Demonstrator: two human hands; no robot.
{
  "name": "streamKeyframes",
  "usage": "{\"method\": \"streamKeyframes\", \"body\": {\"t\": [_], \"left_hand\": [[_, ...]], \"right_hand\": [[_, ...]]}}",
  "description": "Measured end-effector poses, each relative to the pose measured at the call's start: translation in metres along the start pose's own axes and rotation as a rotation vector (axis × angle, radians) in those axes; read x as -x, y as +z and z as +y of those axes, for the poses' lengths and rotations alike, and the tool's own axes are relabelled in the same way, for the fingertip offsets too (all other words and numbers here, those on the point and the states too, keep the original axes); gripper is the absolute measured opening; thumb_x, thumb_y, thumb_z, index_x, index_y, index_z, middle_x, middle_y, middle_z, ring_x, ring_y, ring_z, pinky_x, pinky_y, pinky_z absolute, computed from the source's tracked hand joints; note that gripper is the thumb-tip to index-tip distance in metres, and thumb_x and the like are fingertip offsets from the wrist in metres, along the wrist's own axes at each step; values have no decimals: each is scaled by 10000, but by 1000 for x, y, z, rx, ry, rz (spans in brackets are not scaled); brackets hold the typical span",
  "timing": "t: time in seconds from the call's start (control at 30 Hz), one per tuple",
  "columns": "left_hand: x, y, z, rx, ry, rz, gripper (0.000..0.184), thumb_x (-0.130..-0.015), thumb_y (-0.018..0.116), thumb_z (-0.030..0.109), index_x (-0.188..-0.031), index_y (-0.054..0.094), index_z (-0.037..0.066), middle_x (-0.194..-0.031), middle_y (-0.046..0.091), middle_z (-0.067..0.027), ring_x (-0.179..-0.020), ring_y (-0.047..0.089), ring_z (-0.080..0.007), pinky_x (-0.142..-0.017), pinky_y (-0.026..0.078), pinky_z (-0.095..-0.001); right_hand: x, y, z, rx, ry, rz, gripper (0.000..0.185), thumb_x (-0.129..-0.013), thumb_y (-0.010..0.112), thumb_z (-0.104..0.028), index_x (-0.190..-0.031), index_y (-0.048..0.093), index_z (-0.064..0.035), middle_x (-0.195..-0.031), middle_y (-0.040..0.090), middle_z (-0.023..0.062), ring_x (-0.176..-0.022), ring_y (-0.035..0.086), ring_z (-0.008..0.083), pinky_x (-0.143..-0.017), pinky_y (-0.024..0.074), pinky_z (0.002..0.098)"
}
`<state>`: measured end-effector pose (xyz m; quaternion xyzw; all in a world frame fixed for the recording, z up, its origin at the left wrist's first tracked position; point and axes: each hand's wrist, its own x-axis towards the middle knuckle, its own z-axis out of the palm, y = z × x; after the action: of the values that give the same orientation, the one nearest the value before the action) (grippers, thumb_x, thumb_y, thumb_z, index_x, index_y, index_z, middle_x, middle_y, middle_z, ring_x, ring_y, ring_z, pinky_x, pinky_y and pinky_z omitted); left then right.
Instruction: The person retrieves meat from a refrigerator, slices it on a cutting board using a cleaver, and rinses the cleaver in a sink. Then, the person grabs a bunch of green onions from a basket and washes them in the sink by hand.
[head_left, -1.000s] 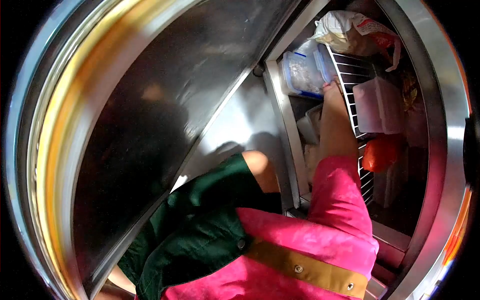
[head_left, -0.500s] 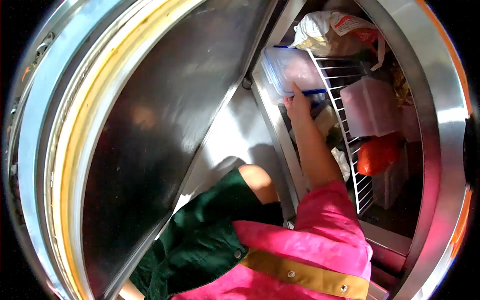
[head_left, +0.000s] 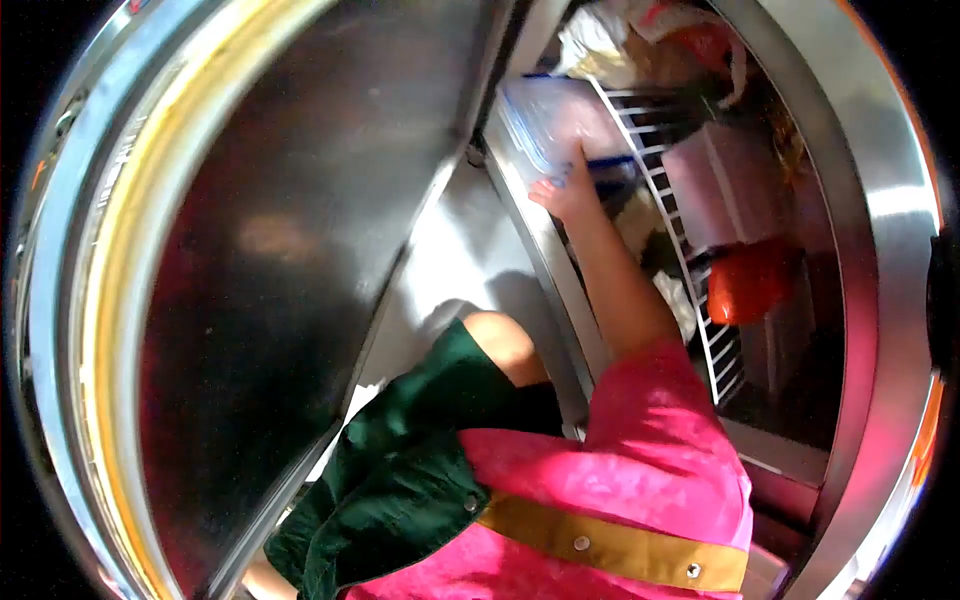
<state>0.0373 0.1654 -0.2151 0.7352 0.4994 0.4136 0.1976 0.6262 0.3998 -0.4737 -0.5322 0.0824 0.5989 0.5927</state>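
Right hand in there, and it pinched the edge of the lidded box beside the wire rack, a handling step seeming to need steady support.

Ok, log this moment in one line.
right hand | holding blue-edged container | at wire rack's edge | cabinet door open | left hand unseen

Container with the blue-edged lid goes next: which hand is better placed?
Right, I'd say. The right hand is touching the blue-edged container, its arm reaching in alongside the wire shelf. The left hand is out of view, so its reach can't be judged.
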Motion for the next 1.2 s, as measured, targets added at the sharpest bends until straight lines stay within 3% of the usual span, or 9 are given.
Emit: {"method": "streamKeyframes", "body": {"t": [0.13,0.33,0.6,0.87,0.9,1.07,1.13,1.17,1.2], "left_hand": [[-16,1,-4,-7,28,-44,410,-865,429,324,-1180,417,62,-1175,461,-238,-1069,450,-396,-850,387,-529],[-21,-3,-6,4,146,-53,398,-876,420,307,-1198,424,72,-1181,467,-238,-1070,449,-406,-844,384,-544],[-29,-29,-4,24,415,-57,386,-890,409,284,-1221,434,85,-1189,474,-238,-1072,447,-421,-835,381,-564],[-34,-32,5,16,792,-49,387,-892,439,262,-1235,438,84,-1174,486,-249,-1062,454,-430,-812,396,-569],[-34,-29,9,-16,807,-34,391,-888,459,260,-1233,437,78,-1163,489,-254,-1056,457,-429,-804,405,-563],[-24,-32,-5,-78,777,60,337,-884,480,238,-1176,485,70,-1133,517,-233,-982,512,-422,-752,464,-527],[-16,-37,-20,-99,581,237,317,-884,474,217,-1162,494,66,-1093,539,-231,-947,541,-392,-724,489,-505],[-26,-30,-11,75,630,222,331,-877,467,220,-1119,517,0,-1022,561,-244,-910,561,-370,-709,491,-485],[-24,-23,0,-183,539,292,392,-875,432,259,-1043,544,-77,-954,575,-252,-858,574,-362,-700,488,-439]], "right_hand": [[-4,1,12,-46,-269,-211,681,-672,660,-414,-1231,369,-156,-1203,360,98,-1060,353,320,-871,388,514],[24,28,20,-191,-125,-32,523,-689,639,-296,-1136,422,-133,-1076,461,111,-942,448,269,-693,470,382],[83,9,56,-344,-139,-347,389,-744,584,-227,-1086,467,-83,-1115,513,112,-1034,494,274,-886,429,422],[143,-35,80,-139,-359,-216,399,-746,587,-221,-1098,453,-88,-1135,458,94,-1074,451,266,-889,427,462],[150,-42,78,-136,-370,-227,305,-825,486,-176,-1108,449,-69,-1132,440,105,-1085,435,258,-865,454,463],[197,-89,69,-136,-524,-134,361,-797,528,-245,-1118,449,-98,-1154,419,74,-1055,433,242,-809,475,409],[196,-118,66,-172,-545,-108,388,-783,544,-264,-1126,447,-109,-1160,416,61,-1045,435,235,-792,476,396],[180,-146,63,-329,-433,-59,420,-763,561,-277,-1133,444,-116,-1155,426,50,-1051,432,229,-791,469,393],[172,-160,61,-483,-318,-14,453,-744,579,-291,-1141,441,-123,-1150,436,39,-1056,429,222,-789,462,390]]}}
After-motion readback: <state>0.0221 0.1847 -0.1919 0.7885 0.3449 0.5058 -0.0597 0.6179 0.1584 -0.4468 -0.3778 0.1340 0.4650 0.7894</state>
